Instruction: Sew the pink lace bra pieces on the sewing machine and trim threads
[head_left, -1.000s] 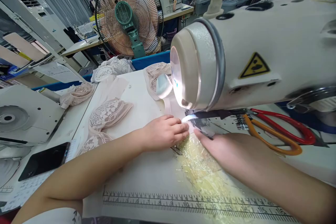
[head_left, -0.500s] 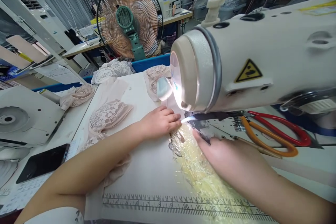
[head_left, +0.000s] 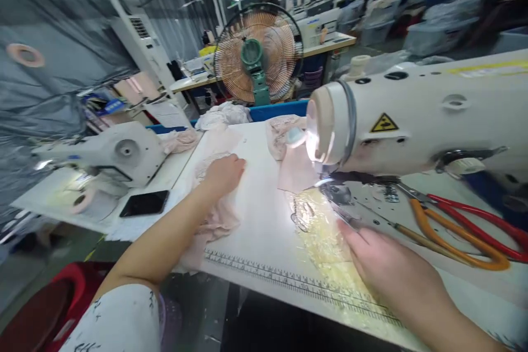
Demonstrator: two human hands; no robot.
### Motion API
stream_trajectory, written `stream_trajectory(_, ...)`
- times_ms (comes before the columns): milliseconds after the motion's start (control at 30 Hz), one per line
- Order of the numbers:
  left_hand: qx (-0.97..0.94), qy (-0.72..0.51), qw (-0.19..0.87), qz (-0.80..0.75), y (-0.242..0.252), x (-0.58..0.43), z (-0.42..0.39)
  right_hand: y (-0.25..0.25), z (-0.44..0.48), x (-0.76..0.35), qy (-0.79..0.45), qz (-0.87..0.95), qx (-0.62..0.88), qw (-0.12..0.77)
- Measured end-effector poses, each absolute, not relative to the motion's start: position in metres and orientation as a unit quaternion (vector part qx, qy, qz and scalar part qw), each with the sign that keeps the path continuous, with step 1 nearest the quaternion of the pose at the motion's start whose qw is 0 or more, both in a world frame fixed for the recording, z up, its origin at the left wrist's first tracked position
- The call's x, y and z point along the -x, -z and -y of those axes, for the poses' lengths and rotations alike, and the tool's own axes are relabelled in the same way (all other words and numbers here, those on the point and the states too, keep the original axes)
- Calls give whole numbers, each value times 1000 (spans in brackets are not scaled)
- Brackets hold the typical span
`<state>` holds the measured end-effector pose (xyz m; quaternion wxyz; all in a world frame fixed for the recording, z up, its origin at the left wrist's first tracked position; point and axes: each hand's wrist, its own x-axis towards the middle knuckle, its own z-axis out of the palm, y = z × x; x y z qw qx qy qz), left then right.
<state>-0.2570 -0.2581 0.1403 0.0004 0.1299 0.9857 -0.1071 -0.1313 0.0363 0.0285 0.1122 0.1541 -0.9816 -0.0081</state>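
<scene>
My left hand (head_left: pixel 225 173) reaches over the pale pink lace bra piece (head_left: pixel 216 217) on the left of the white table. Its fingers are bent and blurred, so any grip is hidden. My right hand (head_left: pixel 383 258) is closed around a small metal tool (head_left: pixel 345 215), whose kind I cannot make out, close to the needle area of the sewing machine (head_left: pixel 416 115). A flat pale pink fabric piece (head_left: pixel 297 168) lies by the lit machine head, apart from my left hand. Yellow, shiny film (head_left: pixel 325 253) covers the table beside my right hand.
Scissors with orange and red handles (head_left: pixel 462 231) and a thin wooden-handled tool (head_left: pixel 429 242) lie at right. A printed ruler (head_left: pixel 280 280) runs along the front edge. A phone (head_left: pixel 144 203), a second sewing machine (head_left: pixel 124 151) and a fan (head_left: pixel 253 55) stand around.
My left hand has left the fabric at the machine head and moved left over the lace bra piece. My right hand stays by the needle area with the metal tool. The view has swung left.
</scene>
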Motion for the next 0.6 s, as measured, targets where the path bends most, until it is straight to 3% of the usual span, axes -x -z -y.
stream_trajectory(100, 28, 111, 30, -993, -148, 222, 312, -28, -40, 134, -25, 976, -185, 110)
stream_trajectory(233, 80, 45, -7, -996, -138, 185, 357, -30, -39, 141, -60, 973, -197, 102)
stream_trajectory(367, 55, -77, -153, -984, -143, 177, 370, -38, -33, 139, -107, 976, -157, 107)
stream_trajectory(600, 15, -356, -422, -834, -205, 204, 352, -60, -15, 123, -219, 957, -115, 152)
